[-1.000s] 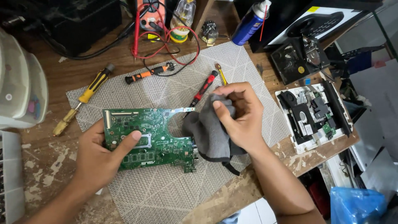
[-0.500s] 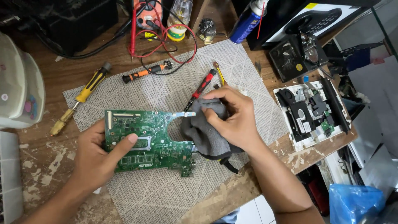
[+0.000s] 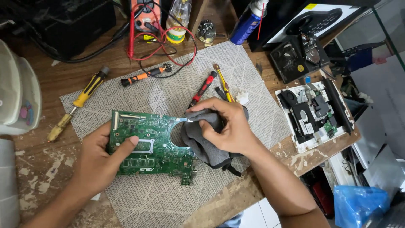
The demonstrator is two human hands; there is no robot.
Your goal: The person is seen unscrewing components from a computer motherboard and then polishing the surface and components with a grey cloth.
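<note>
Head view: grey woven mat point(image 3: 168, 90) on worn wooden workbench point(image 3: 42, 164), tools scattered.

left hand point(image 3: 99, 162) on circuit board point(image 3: 152, 147), right hand point(image 3: 228, 126) gripping cloth point(image 3: 204, 145)

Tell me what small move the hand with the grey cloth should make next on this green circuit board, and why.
Probably a short wipe leftward along the board's top edge. The right hand presses the grey cloth against the upper right corner of the green circuit board, beside its round cutout, while the left hand steadies the board on the woven mat. The rest of the board lies uncovered.
</note>
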